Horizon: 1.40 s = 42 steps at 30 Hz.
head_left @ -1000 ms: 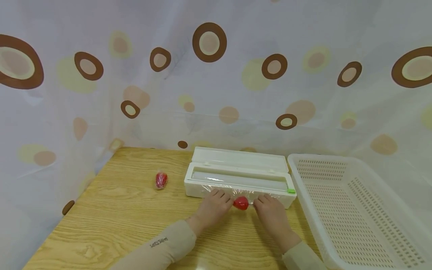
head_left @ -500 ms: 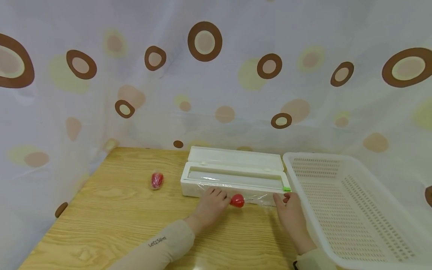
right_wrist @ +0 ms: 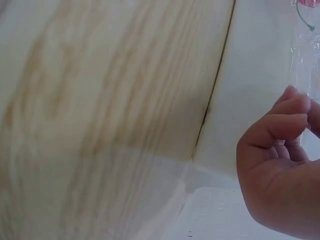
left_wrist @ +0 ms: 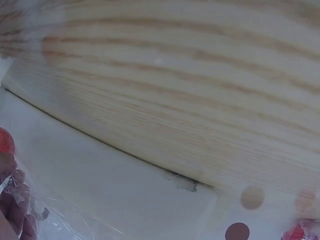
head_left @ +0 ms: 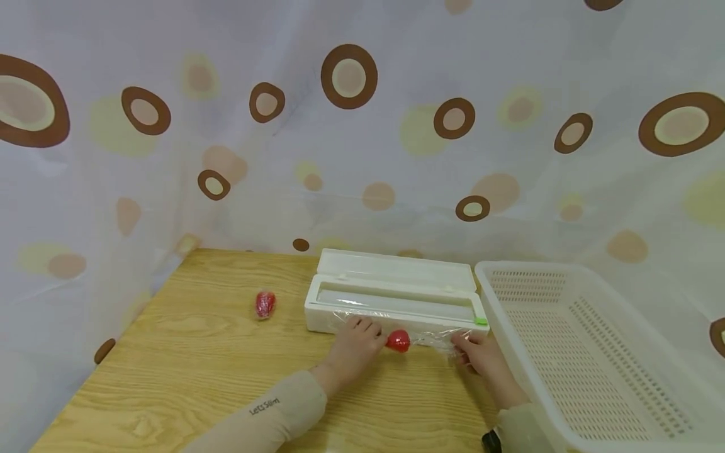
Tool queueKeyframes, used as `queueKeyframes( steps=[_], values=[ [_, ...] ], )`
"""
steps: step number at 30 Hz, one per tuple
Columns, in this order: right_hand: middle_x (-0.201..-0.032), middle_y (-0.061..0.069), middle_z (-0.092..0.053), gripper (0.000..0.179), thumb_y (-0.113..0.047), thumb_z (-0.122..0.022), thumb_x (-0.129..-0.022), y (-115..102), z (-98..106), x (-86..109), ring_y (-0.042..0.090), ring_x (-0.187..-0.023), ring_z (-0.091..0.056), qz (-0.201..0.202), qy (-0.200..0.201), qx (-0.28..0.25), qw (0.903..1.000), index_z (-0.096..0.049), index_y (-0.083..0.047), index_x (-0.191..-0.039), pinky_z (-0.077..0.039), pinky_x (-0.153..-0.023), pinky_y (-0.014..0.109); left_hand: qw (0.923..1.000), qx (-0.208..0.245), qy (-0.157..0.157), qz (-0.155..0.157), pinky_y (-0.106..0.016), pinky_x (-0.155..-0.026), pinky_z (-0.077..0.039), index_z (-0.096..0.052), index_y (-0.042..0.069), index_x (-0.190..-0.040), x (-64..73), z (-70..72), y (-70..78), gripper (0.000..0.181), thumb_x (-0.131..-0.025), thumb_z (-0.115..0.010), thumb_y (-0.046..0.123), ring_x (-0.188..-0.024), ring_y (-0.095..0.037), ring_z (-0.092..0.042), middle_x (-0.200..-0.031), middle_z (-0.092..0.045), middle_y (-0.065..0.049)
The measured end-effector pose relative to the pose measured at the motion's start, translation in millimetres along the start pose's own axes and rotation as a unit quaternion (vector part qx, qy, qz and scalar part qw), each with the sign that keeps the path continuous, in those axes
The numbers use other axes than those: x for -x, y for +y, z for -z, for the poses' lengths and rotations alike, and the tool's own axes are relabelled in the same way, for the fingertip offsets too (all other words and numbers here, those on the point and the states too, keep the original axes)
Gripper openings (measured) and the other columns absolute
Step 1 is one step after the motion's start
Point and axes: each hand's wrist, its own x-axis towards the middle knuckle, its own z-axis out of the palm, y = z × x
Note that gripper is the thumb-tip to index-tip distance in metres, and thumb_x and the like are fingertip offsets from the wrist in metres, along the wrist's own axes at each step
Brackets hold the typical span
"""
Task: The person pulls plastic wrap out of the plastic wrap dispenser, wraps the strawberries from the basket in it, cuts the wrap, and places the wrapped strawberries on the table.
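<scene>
A small round red fruit (head_left: 399, 340) sits before the white cling film box (head_left: 323, 319), with clear cling film (head_left: 433, 338) stretched from it to the right. In the right wrist view a thin green stem (right_wrist: 306, 20) shows on it. My left hand (head_left: 354, 346) pinches the film at the fruit's left end; in the left wrist view its fingertips (left_wrist: 19, 190) have film over them. Farther right, my right hand (head_left: 487, 355) pinches the loose film between thumb and fingers, near the box's right end. The box's lid stands open behind the film roll (head_left: 391, 302).
Another red piece (head_left: 264, 304), wrapped in film, lies on the wooden table (head_left: 187, 352) to the left. A white plastic basket (head_left: 538, 377) with slotted walls stands at the right. On the box's right end is a green slider (head_left: 481, 321). A dotted curtain (head_left: 328, 145) hangs behind.
My right hand has moved right from beside the fruit, turned, then come slightly back left, gripping the film. My left hand stays at the fruit's left end.
</scene>
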Motion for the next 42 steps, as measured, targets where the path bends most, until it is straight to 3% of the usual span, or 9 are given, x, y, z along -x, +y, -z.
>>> queueKeyframes(
  steps=[3,7,11,16,19,22,25,33,42],
  values=[
    [-0.057,-0.005,-0.05,0.021,-0.015,-0.054,-0.092,5,2,-1.0,0.006,-0.05,-0.042,0.007,0.003,0.003,1.0,-0.058,-0.003,-0.074,-0.035,-0.047,0.02,1.0,-0.001,0.004,0.001,-0.028,-0.091,-0.044,-0.069,0.021,-0.102,-0.6,0.2,0.6,0.018,-0.084,-0.07,0.021,-0.099,-0.012,-0.058,-0.103,-0.065,0.007],
    [-0.053,-0.004,-0.052,0.021,-0.009,-0.054,-0.09,9,8,-1.2,0.006,-0.047,-0.04,0.013,0.016,0.049,0.9986,-0.063,0.004,-0.078,-0.034,-0.045,0.02,1.0,-0.003,0.007,0.002,-0.028,-0.09,-0.044,-0.069,0.021,-0.103,-1.1,-0.6,0.9,0.019,-0.084,-0.07,0.021,-0.099,-0.012,-0.058,-0.104,-0.065,0.006],
    [-0.054,0.0,-0.054,0.024,-0.015,-0.056,-0.09,8,13,-0.6,0.007,-0.046,-0.044,0.027,0.024,0.121,0.9919,-0.061,0.006,-0.079,-0.038,-0.046,0.022,1.0,-0.005,0.002,0.004,-0.028,-0.091,-0.043,-0.068,0.021,-0.104,-0.8,-0.4,1.0,0.02,-0.084,-0.069,0.021,-0.1,-0.012,-0.057,-0.104,-0.064,0.006],
    [-0.05,0.0,-0.052,0.04,-0.027,-0.058,-0.088,5,13,-0.3,0.008,-0.042,-0.043,0.033,0.023,0.168,0.9849,-0.057,0.013,-0.084,-0.04,-0.045,0.023,0.9999,0.007,-0.009,0.013,-0.028,-0.092,-0.043,-0.066,0.018,-0.107,-0.9,0.1,0.9,0.025,-0.083,-0.071,0.024,-0.102,-0.014,-0.057,-0.104,-0.064,0.004],
    [-0.044,-0.004,-0.043,0.055,-0.034,-0.056,-0.088,6,14,-2.0,0.008,-0.039,-0.038,0.017,0.015,0.17,0.9852,-0.046,0.02,-0.089,-0.038,-0.046,0.025,0.9995,0.022,-0.013,0.02,-0.029,-0.092,-0.043,-0.065,0.017,-0.108,-1.2,-0.4,1.1,0.03,-0.081,-0.073,0.026,-0.103,-0.015,-0.057,-0.104,-0.064,0.003],
    [-0.043,-0.005,-0.038,0.046,-0.034,-0.056,-0.088,10,15,-5.8,0.008,-0.039,-0.035,0.003,0.005,0.144,0.9895,-0.042,0.01,-0.087,-0.035,-0.045,0.025,0.9989,0.038,-0.012,0.026,-0.03,-0.092,-0.044,-0.065,0.016,-0.108,-1.6,-0.3,1.9,0.029,-0.081,-0.073,0.025,-0.103,-0.015,-0.057,-0.104,-0.063,0.003],
    [-0.044,-0.004,-0.04,0.036,-0.032,-0.057,-0.088,13,15,-9.9,0.009,-0.041,-0.038,-0.006,-0.006,0.123,0.9923,-0.045,-0.002,-0.072,-0.037,-0.045,0.023,0.998,0.053,-0.014,0.031,-0.029,-0.09,-0.044,-0.064,0.016,-0.108,-2.2,0.0,2.9,0.028,-0.082,-0.072,0.023,-0.101,-0.015,-0.056,-0.103,-0.063,0.003],
    [-0.052,0.0,-0.048,0.048,-0.047,-0.064,-0.083,11,21,-19.0,0.011,-0.047,-0.045,-0.029,-0.02,0.116,0.9927,-0.048,-0.001,-0.082,-0.039,-0.047,0.024,0.9947,0.073,-0.024,0.069,-0.029,-0.088,-0.044,-0.062,0.017,-0.107,-7.3,-4.9,2.5,0.023,-0.086,-0.066,0.022,-0.097,-0.014,-0.054,-0.102,-0.063,0.004],
    [-0.046,-0.003,-0.039,0.05,-0.052,-0.066,-0.079,11,24,-19.6,0.009,-0.043,-0.037,-0.036,-0.016,0.13,0.9907,-0.044,-0.009,-0.068,-0.033,-0.045,0.023,0.9949,0.087,-0.031,0.04,-0.029,-0.091,-0.042,-0.057,0.018,-0.111,-7.5,-4.4,0.9,0.029,-0.083,-0.065,0.02,-0.101,-0.015,-0.053,-0.106,-0.06,0.004]
  ],
)
